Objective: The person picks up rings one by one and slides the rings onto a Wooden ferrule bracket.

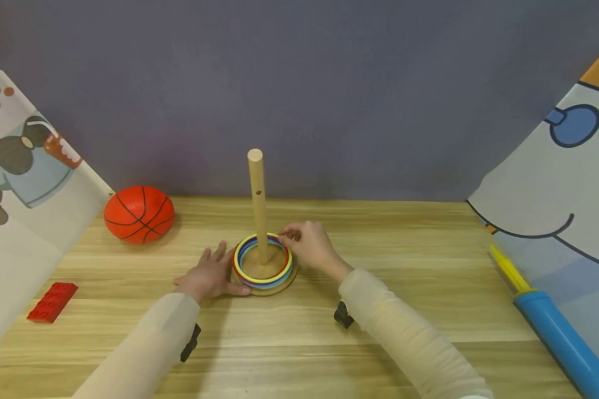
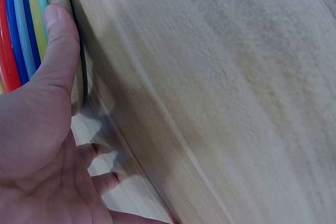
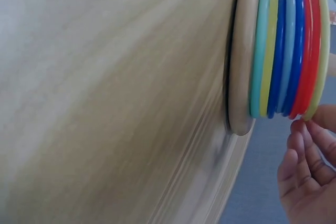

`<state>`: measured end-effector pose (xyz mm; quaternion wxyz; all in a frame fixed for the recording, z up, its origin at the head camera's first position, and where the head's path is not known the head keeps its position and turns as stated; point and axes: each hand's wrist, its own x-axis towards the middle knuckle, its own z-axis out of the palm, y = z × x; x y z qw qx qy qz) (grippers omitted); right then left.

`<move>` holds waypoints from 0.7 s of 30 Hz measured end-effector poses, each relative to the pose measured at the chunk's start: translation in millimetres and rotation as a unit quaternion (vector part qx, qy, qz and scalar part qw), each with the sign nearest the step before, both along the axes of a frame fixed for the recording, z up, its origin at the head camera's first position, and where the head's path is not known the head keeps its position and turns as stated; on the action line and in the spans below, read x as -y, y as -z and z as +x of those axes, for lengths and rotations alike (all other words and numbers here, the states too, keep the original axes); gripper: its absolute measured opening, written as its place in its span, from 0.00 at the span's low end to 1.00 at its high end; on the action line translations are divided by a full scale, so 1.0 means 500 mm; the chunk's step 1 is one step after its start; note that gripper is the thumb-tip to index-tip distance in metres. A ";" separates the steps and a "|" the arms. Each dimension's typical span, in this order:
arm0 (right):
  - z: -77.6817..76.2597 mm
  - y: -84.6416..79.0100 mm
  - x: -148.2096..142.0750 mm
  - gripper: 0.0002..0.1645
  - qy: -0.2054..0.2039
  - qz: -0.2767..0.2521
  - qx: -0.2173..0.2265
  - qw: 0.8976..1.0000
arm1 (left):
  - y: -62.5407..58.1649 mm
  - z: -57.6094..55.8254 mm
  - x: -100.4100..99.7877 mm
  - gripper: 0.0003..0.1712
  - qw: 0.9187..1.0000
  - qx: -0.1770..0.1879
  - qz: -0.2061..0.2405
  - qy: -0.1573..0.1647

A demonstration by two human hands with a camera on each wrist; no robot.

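A wooden peg (image 1: 258, 205) stands upright on a round wooden base (image 3: 244, 56). Stacked around its foot are several coloured rings, with a yellow ring (image 3: 322, 45) on top and red rings (image 3: 308, 45) just under it. At the bottom of the stack lies a turquoise ring (image 3: 259, 56). My right hand (image 1: 310, 246) pinches the far right edge of the top yellow ring between thumb and fingertips. On the left side, my left hand (image 1: 208, 278) is spread beside the base, its thumb (image 2: 60, 45) lying along the base and lower rings.
A red ball (image 1: 140, 215) with black lines sits at the back left. Nearer on the left lies a red toy brick (image 1: 52, 302). A blue pump (image 1: 561, 332) with a yellow nozzle is at the right. A grey panel (image 1: 299, 100) rises behind the table.
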<state>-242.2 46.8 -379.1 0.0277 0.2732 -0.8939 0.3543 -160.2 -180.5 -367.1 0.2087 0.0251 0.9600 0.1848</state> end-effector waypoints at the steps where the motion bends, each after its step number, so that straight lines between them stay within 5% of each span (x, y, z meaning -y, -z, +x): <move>1: 0.001 0.000 -0.002 0.08 -0.002 -0.003 0.005 1.000 | -0.001 0.000 0.000 0.66 1.000 -0.001 0.001 0.002; 21: 0.017 -0.027 -0.090 0.15 -0.014 -0.024 0.064 0.998 | 0.002 0.001 0.027 0.68 1.000 -0.015 0.003 0.011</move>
